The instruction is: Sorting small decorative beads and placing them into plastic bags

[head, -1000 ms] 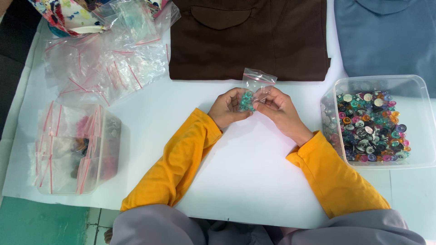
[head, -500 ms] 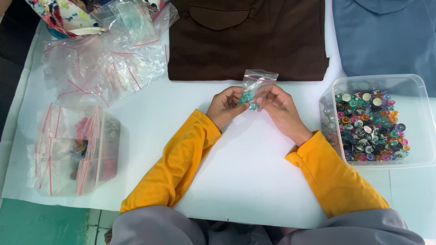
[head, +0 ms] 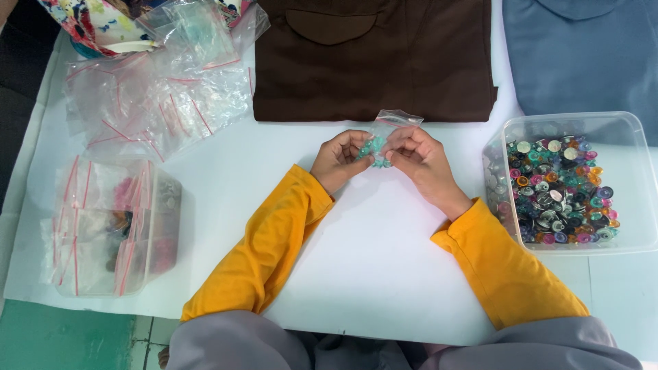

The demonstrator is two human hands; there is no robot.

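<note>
White table (head: pixel 384 274): tub (head: pixel 634 130) of buttons (head: pixel 555 188)

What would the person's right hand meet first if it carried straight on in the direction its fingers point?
The right hand points up and left, so it would probably meet the small clear bag of teal pieces first, then the left hand. Depth is hard to judge from above.

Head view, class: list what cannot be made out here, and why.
- Small bag mouth: sealed or open, hidden by right hand.
- Teal pieces count: too small, covered by left hand.
- Blue cloth: cut off by edge.
</note>
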